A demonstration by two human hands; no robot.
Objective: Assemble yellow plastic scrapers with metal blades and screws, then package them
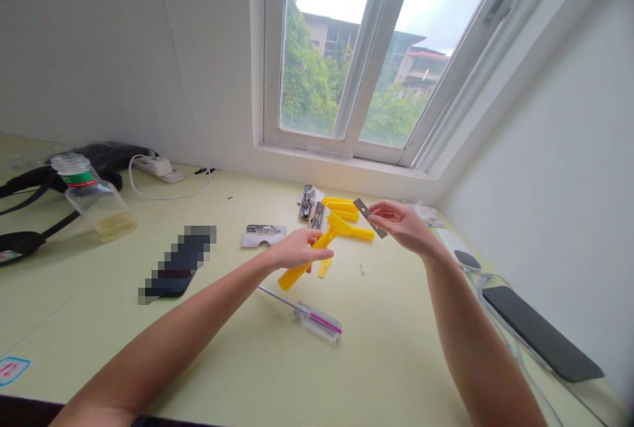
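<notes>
My left hand (300,249) is closed around the handle of a yellow plastic scraper (292,275), its wide head tilted up toward the window. In my right hand (399,222), a thin dark scraper blade (364,208) with small holes is pinched between thumb and fingers. The blade is held just right of the scraper's head; whether they touch I cannot tell. Beneath the scraper lies a small yellow flat piece (324,267). A screwdriver (319,323) with a clear handle and a pink stripe rests on the table nearer to me. Small metal bits (361,269) lie to the right.
Behind my hands are more yellow scraper parts (347,205) and packets (308,202). A printed card (262,234) and a dark phone (183,262) lie left. Further left stands a tilted bottle (99,206) beside black straps. Along the right wall are cables and a dark flat device (542,333).
</notes>
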